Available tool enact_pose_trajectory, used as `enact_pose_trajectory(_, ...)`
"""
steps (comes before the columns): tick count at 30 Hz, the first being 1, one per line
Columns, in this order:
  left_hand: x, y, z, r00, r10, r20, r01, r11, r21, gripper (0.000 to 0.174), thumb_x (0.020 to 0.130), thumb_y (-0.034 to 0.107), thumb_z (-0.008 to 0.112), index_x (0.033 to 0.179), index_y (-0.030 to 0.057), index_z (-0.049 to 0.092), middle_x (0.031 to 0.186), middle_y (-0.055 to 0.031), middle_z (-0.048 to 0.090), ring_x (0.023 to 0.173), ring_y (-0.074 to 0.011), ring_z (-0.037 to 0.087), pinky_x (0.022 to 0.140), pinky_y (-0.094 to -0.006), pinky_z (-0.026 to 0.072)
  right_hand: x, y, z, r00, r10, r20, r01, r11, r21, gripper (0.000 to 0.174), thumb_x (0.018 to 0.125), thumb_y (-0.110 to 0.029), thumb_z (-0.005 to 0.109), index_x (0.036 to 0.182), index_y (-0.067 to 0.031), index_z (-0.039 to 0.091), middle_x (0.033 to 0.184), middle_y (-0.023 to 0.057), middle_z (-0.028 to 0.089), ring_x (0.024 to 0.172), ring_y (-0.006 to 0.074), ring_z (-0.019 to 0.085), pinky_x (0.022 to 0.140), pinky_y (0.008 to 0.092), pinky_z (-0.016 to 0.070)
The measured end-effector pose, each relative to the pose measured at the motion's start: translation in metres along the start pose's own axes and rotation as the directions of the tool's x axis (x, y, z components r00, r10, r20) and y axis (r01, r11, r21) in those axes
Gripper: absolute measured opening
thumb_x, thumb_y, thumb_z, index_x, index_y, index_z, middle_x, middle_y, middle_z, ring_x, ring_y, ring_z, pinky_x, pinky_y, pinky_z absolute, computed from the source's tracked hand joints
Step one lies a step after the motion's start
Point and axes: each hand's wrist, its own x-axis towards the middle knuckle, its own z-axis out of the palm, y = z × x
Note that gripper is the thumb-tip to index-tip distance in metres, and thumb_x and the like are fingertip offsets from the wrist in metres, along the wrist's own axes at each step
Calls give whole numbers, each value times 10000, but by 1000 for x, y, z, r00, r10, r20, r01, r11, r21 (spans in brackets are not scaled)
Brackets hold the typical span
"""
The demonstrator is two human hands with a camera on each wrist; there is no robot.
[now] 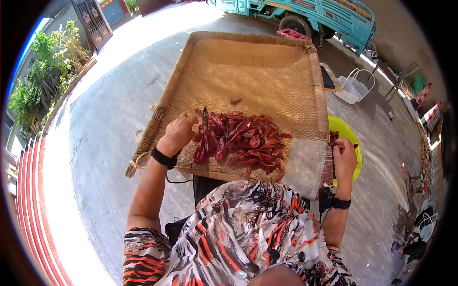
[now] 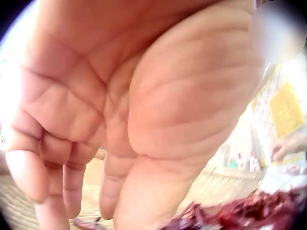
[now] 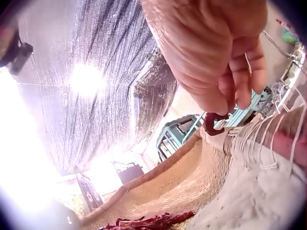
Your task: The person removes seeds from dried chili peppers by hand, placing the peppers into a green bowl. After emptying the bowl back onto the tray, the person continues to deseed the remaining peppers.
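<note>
Dried red chili peppers [image 1: 248, 138] lie heaped at the near end of a shallow woven tray [image 1: 253, 71]. My left hand [image 1: 179, 132] is over the tray's left side, beside the heap. Its fingers [image 2: 73, 187] hang down loosely, apart from the thumb, with nothing gripped between them in the left wrist view. Past the tray's right rim, my right hand [image 1: 344, 159] is over a yellow-green basin [image 1: 355, 133]. Thumb and fingers there pinch a small dark red chili pepper [image 3: 210, 124], its curled end poking out below. More red pepper shows beside that hand in the head view.
A pale patch [image 1: 305, 159] covers the tray's near right corner, stitched at the rim. White baskets [image 1: 353, 88] stand on the concrete floor to the right. Farther back is a turquoise cargo vehicle [image 1: 329, 19]. Red-edged steps [image 1: 36, 190] run along the left.
</note>
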Motion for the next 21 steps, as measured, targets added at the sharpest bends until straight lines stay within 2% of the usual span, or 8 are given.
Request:
enact_pose_trajectory(3, -4, -59, 33, 998, -31, -63, 42, 984, 172, 315, 745, 86, 732, 1051, 89, 656, 993, -177, 642, 915, -355, 637, 771, -427, 499, -1, 7, -3, 973, 40, -229, -39, 999, 8, 373, 867, -79, 630, 1233, -55, 563, 1132, 123, 605, 844, 232, 625, 787, 346, 498)
enact_pose_trajectory(5, -1, -84, 43, 999, -7, 43, 7, 1000, 19, 251, 735, 83, 735, 977, 70, 669, 901, -179, 656, 851, -355, 647, 731, -428, 502, 3, 32, 10, 970, -23, -241, 32, 999, 35, 441, 865, -79, 640, 1293, -60, 534, 1158, 118, 587, 811, 218, 614, 791, 335, 497)
enact_pose_trajectory(8, -5, -78, 43, 997, 81, -19, -83, 987, -135, 140, 739, 41, 720, 865, 29, 660, 756, -176, 654, 748, -326, 653, 653, -407, 505, -8, -8, 12, 1000, -17, -22, 19, 995, 99, 451, 860, -80, 645, 1297, -61, 536, 1183, 121, 583, 810, 204, 614, 794, 322, 501)
enact_pose_trajectory(12, -6, 7, 4, 974, 225, 35, -164, 799, -579, 151, 791, 12, 703, 924, 10, 632, 813, -131, 654, 747, -253, 651, 665, -359, 503, -19, -65, 21, 926, -110, 362, -3, 955, 298, 386, 853, -125, 672, 1221, -44, 589, 1081, 107, 636, 797, 184, 627, 749, 318, 515)
enact_pose_trajectory(14, -7, 55, -13, 932, 337, 137, -189, 772, -607, 230, 812, 30, 715, 1008, 16, 597, 856, -107, 650, 781, -221, 648, 688, -351, 504, -26, -100, 25, 846, -297, 443, 68, 884, 463, 336, 858, -149, 695, 1164, -35, 617, 1012, 94, 645, 769, 173, 629, 712, 309, 519)
enact_pose_trajectory(17, -8, 113, -16, 865, 498, 62, -342, 674, -655, 310, 813, 35, 723, 1069, 18, 549, 891, -118, 647, 811, -215, 647, 698, -352, 504, -34, -135, 28, 702, -474, 531, 34, 768, 640, 277, 882, -149, 693, 1123, -31, 624, 979, 84, 645, 771, 147, 633, 691, 296, 518)
enact_pose_trajectory(20, 4, 146, 3, 824, 563, -66, -468, 611, -639, 317, 818, 45, 727, 1070, 12, 538, 909, -126, 647, 829, -218, 654, 700, -347, 510, -32, -130, 44, 716, -515, 470, 51, 711, 702, 266, 897, -120, 690, 1138, -34, 619, 1021, 41, 656, 835, 101, 618, 747, 265, 509)
enact_pose_trajectory(21, 9, 149, 9, 809, 576, -114, -518, 610, -599, 313, 820, 48, 728, 1064, 9, 537, 914, -126, 647, 834, -219, 657, 702, -344, 513, -33, -131, 42, 764, -442, 470, -42, 693, 720, 223, 896, -94, 681, 1099, -21, 626, 956, 33, 662, 829, 90, 613, 754, 259, 505)
